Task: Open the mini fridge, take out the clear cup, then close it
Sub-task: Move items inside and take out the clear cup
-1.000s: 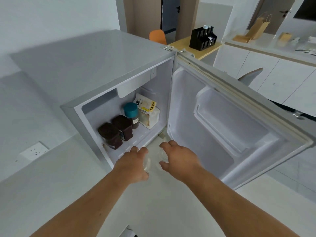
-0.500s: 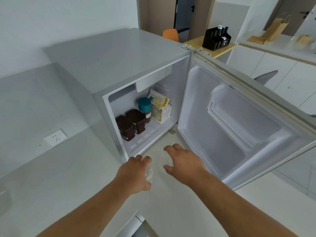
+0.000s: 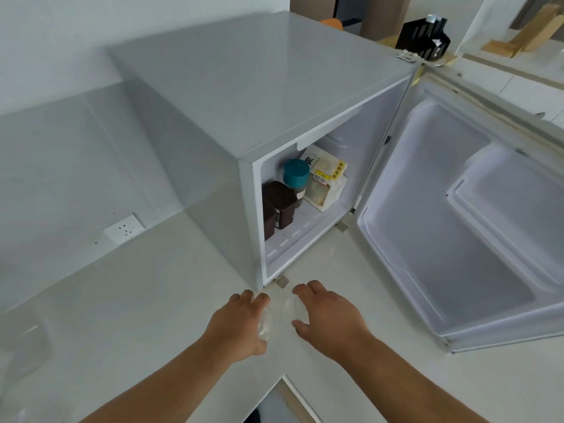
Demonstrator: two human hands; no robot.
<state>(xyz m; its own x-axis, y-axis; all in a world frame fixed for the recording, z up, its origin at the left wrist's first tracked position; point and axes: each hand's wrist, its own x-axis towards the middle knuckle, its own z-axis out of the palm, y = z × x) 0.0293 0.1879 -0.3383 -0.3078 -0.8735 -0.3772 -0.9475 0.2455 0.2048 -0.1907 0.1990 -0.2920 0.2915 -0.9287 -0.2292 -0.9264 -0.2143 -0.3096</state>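
Clear plastic: I am cupping the clear cup (image 3: 279, 315) between left hand (image 3: 241, 323) and right hand (image 3: 328, 319), low over the white counter (image 3: 128, 300), outside the mini fridge (image 3: 259, 96). Removal is looking finished; next I am needing one hand free for the open door (image 3: 464, 227).

You can read text only on the bread bag (image 3: 325, 181) inside the mini fridge (image 3: 244, 96): large black "鲜" on its white top, and a yellow strip reading "牛奶吐司". The barcode sticker below the strip and the labels on the dark jars (image 3: 279, 206) are too small to read.
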